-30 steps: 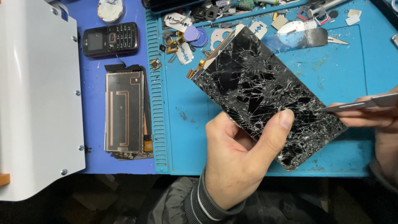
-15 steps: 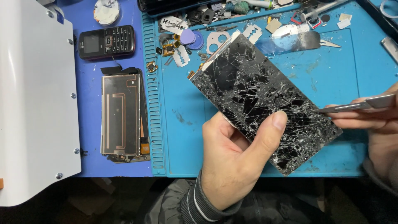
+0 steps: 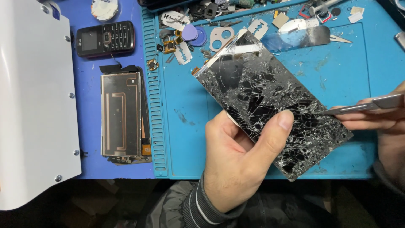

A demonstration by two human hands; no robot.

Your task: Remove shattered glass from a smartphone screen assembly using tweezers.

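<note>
— Blue covered the whole tabletop (image 3: 346,76): a ribbed silicone mat under the work, a darker blue sheet to its left. What did the hands have?

— The left hand (image 3: 238,162) gripped the shattered phone screen (image 3: 270,101) from below, thumb pressed flat on the cracked glass near its lower edge, fingers curled under it; the panel was tilted and lifted just off the mat. The right hand (image 3: 379,122) was pinched shut on a slim metal tool (image 3: 363,105), tip touching the glass at the panel's right side.

— What could have gone wrong?

— In his judgement, splinters. The thumb rested on loose shards, and a slip of the tool under pressure could have driven glass into skin or flicked chips across the mat.

— And farther out?

— Razor blades (image 3: 258,27) and small parts lay scattered near the screen's top corner, beside a round purple pick (image 3: 190,32). Left of the mat lay a metal phone frame (image 3: 122,116) with copper coil lines, and above it a dark keypad phone (image 3: 105,39). A white machine housing (image 3: 33,105) filled the left edge.

— Any packages or signs?

— None to tell of; only a tiny blue patch at the housing's top corner.
</note>
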